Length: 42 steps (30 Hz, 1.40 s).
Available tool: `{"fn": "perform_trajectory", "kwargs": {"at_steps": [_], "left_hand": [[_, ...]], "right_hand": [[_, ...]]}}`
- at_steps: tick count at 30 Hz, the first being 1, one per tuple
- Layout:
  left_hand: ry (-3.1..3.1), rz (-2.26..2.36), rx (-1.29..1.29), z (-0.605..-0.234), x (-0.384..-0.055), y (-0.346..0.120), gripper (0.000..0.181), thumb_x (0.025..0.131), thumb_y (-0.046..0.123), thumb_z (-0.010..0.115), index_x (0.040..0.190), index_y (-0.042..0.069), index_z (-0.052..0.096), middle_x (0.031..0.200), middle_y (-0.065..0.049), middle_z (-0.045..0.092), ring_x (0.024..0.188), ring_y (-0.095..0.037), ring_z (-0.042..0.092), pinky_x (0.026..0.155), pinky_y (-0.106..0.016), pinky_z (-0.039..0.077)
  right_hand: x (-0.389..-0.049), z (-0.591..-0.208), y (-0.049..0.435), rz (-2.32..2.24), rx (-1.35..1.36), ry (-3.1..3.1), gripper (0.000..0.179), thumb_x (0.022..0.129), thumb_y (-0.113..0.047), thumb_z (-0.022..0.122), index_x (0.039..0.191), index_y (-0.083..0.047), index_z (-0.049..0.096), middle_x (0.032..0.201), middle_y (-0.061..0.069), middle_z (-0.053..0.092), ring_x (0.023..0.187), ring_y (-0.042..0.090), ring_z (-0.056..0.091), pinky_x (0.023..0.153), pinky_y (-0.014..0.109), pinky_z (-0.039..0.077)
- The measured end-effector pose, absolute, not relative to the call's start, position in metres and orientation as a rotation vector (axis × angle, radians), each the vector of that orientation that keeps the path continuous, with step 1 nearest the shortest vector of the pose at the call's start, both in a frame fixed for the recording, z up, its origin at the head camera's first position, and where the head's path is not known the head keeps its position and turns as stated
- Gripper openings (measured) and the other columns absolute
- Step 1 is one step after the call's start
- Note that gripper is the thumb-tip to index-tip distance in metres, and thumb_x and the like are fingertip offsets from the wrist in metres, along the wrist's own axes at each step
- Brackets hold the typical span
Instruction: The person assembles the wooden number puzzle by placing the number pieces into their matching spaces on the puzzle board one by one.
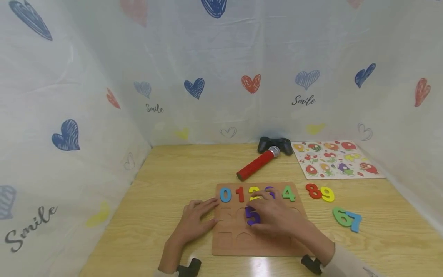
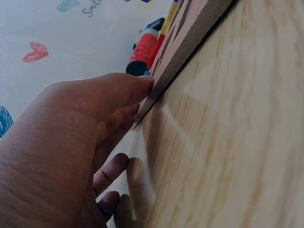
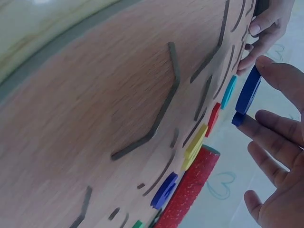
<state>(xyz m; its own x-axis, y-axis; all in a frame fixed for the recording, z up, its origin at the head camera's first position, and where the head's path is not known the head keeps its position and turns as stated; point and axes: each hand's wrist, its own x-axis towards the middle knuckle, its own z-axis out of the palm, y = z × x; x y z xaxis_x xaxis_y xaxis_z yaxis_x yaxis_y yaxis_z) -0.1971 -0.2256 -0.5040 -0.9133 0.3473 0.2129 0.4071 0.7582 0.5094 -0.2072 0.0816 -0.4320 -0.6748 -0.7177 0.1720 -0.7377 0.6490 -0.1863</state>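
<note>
A wooden number puzzle board (image 1: 228, 248) lies on the table with digits 0 to 4 along its top row; the lower rows show bare recesses. Between thumb and fingertips my right hand (image 1: 277, 213) pinches a purple number 5 (image 1: 252, 216) over the middle row. In the right wrist view the purple 5 (image 3: 248, 95) stands on edge, above the board's surface. My left hand (image 1: 197, 221) touches the board's left edge with thumb and forefinger, its fingers fairly straight. The left wrist view shows that left hand (image 2: 71, 123) against the board's side (image 2: 190, 47).
Right of the board lie a red 8 (image 1: 313, 191), yellow 9 (image 1: 327, 194), green 6 (image 1: 341, 217) and blue 7 (image 1: 354, 221). Behind it are a red microphone (image 1: 256, 166), a black game controller (image 1: 284, 146) and a fruit picture board (image 1: 325, 175). A heart-printed curtain (image 1: 221, 50) encloses the table.
</note>
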Motion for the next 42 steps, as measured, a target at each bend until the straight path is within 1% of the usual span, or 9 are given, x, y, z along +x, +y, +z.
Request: {"fn": "perform_trajectory", "kwargs": {"at_steps": [6,13,18,22,26,30,33,37,42], "left_hand": [[-2.842,-0.875,-0.620,-0.504,-0.197,-0.225,0.053,0.093,0.052,0.063,0.142,0.030,0.059,0.150,0.015,0.048,0.122,-0.020,0.040,0.093,-0.047,0.032],[-2.839,-0.902,-0.611,-0.508,-0.197,-0.224,0.053,0.093,0.054,0.061,0.141,0.030,0.059,0.150,0.016,0.048,0.125,-0.023,0.040,0.097,-0.052,0.031],[-2.839,-0.916,-0.596,-0.508,-0.197,-0.224,0.053,0.093,0.053,0.062,0.141,0.031,0.059,0.150,0.017,0.047,0.125,-0.023,0.040,0.098,-0.053,0.031],[-2.832,-0.936,-0.604,-0.506,-0.196,-0.225,0.053,0.093,0.052,0.063,0.141,0.030,0.059,0.150,0.015,0.047,0.125,-0.024,0.039,0.097,-0.054,0.030],[-2.838,-0.944,-0.610,-0.505,-0.196,-0.226,0.054,0.093,0.053,0.062,0.142,0.030,0.058,0.151,0.015,0.046,0.126,-0.024,0.038,0.098,-0.053,0.029],[-2.842,-0.944,-0.606,-0.505,-0.196,-0.227,0.055,0.093,0.055,0.062,0.142,0.031,0.057,0.151,0.016,0.046,0.127,-0.024,0.038,0.099,-0.054,0.029],[-2.837,-0.951,-0.613,-0.506,-0.196,-0.227,0.056,0.093,0.055,0.062,0.142,0.031,0.057,0.152,0.016,0.046,0.128,-0.025,0.038,0.100,-0.055,0.028],[-2.834,-0.948,-0.619,-0.504,-0.196,-0.227,0.055,0.093,0.055,0.062,0.143,0.031,0.057,0.152,0.015,0.046,0.128,-0.027,0.038,0.100,-0.056,0.028],[-2.840,-0.933,-0.618,-0.501,-0.195,-0.226,0.055,0.094,0.055,0.061,0.143,0.031,0.057,0.152,0.015,0.046,0.128,-0.028,0.038,0.100,-0.056,0.029]], "right_hand": [[-0.210,-0.434,0.072,0.385,1.231,-2.770,0.048,0.083,-0.044,0.078,0.121,-0.016,0.068,0.115,-0.006,0.069,0.128,0.026,0.048,0.105,0.060,0.022],[-0.212,-0.435,0.059,0.426,1.258,-2.806,0.047,0.083,-0.041,0.079,0.121,-0.016,0.067,0.114,-0.005,0.069,0.128,0.024,0.047,0.108,0.063,0.019],[-0.213,-0.436,0.051,0.411,1.287,-2.789,0.047,0.083,-0.040,0.079,0.122,-0.015,0.067,0.111,-0.005,0.069,0.127,0.025,0.047,0.107,0.064,0.020],[-0.213,-0.436,0.046,0.418,1.296,-2.800,0.047,0.084,-0.039,0.078,0.122,-0.014,0.066,0.112,-0.004,0.069,0.128,0.027,0.045,0.107,0.063,0.021],[-0.213,-0.437,0.040,0.403,1.282,-2.807,0.046,0.085,-0.041,0.077,0.122,-0.015,0.066,0.114,-0.004,0.069,0.129,0.026,0.045,0.107,0.063,0.020],[-0.214,-0.439,0.034,0.378,1.257,-2.837,0.049,0.086,-0.044,0.075,0.125,-0.017,0.065,0.121,-0.004,0.067,0.132,0.025,0.044,0.108,0.062,0.019],[-0.215,-0.439,0.029,0.408,1.262,-2.846,0.049,0.086,-0.042,0.075,0.126,-0.015,0.065,0.123,-0.004,0.066,0.133,0.026,0.042,0.109,0.061,0.019],[-0.217,-0.442,0.022,0.481,1.304,-2.834,0.046,0.087,-0.039,0.076,0.124,-0.014,0.065,0.119,-0.007,0.066,0.133,0.027,0.041,0.109,0.062,0.017],[-0.219,-0.444,0.015,0.502,1.319,-2.826,0.047,0.087,-0.039,0.077,0.125,-0.013,0.066,0.119,-0.005,0.067,0.134,0.027,0.042,0.111,0.063,0.013]]}}
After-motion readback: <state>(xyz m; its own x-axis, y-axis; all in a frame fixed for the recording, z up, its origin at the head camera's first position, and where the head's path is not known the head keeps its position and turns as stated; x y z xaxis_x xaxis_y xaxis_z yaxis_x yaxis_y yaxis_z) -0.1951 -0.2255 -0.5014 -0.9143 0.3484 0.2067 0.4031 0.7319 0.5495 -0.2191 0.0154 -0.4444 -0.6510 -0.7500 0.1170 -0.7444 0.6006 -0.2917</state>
